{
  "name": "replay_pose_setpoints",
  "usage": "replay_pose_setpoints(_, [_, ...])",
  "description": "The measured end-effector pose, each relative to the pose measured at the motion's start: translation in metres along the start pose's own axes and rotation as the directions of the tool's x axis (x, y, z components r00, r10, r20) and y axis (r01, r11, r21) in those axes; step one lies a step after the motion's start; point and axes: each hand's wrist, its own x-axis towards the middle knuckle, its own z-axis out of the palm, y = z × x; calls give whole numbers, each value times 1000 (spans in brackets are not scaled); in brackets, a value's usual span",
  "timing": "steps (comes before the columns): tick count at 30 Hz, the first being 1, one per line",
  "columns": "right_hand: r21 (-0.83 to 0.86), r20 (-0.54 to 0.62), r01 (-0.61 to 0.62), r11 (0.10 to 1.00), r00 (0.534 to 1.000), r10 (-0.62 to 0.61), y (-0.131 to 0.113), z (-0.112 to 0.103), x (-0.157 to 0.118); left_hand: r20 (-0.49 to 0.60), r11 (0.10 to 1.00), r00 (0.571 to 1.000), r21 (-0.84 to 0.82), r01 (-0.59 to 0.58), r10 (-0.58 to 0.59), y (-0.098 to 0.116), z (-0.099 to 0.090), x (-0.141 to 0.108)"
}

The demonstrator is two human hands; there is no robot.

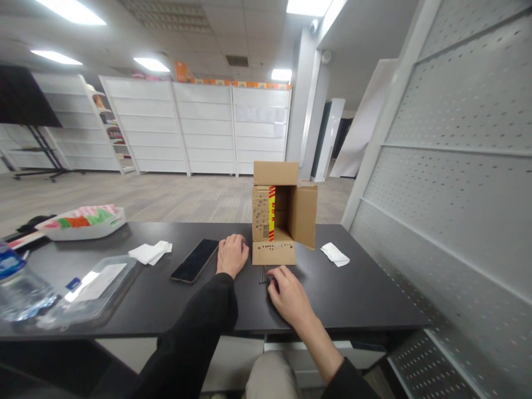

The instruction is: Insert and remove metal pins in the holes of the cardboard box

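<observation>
My right hand [290, 293] rests low over the table in front of the cardboard box, its thumb and forefinger brought together at a small bunch of thin metal nails [263, 275]. The nails lie side by side on the dark tabletop; the fingers partly cover them. Left of the box, my left hand [231, 255] lies on the table with its fingers curled under, so anything beneath them is hidden. The open cardboard box [273, 255] faces me, flaps spread. Its left flap carries several round metallic spots and yellow-red tape, and its lower flap a row of holes.
A black phone [194, 261] lies beside my left hand. Farther left are folded tissues [150, 252], a clear plastic case [102, 282], a water bottle [22, 288] and a white basket [85, 228]. Another tissue [334, 254] lies right of the box, near a perforated metal panel [453, 149].
</observation>
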Motion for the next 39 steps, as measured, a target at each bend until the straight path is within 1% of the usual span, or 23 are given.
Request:
replay_pose_setpoints(8, [10, -16, 0, 1000, 1000, 0, -2, -1, 1, -3, 1000, 1000, 10, -21, 21, -1, -3, -7])
replay_pose_setpoints(17, [-54, -14, 1, 999, 1000, -2, -3, 0, 2, 24, 999, 999, 19, -27, 27, 2, -12, -19])
replay_pose_setpoints(22, [-93, -1, -10, 996, 1000, 10, -2, 2, 2, 40, 999, 998, 11, -42, 42, 1, -13, -28])
replay_pose_setpoints(30, [-147, -8, -19, 989, 1000, 18, -6, 1, 1, -24, 991, 993, -49, -121, 120, -3, -13, -41])
replay_pose_setpoints(35, [-166, -29, -14, 986, 1000, 10, -6, 3, 3, -55, 984, 986, -73, -162, 158, -2, -15, -41])
replay_pose_setpoints(39, [-168, -38, -11, 986, 999, 5, -6, 4, 4, -79, 978, 983, -115, -172, 164, -3, -17, -40])
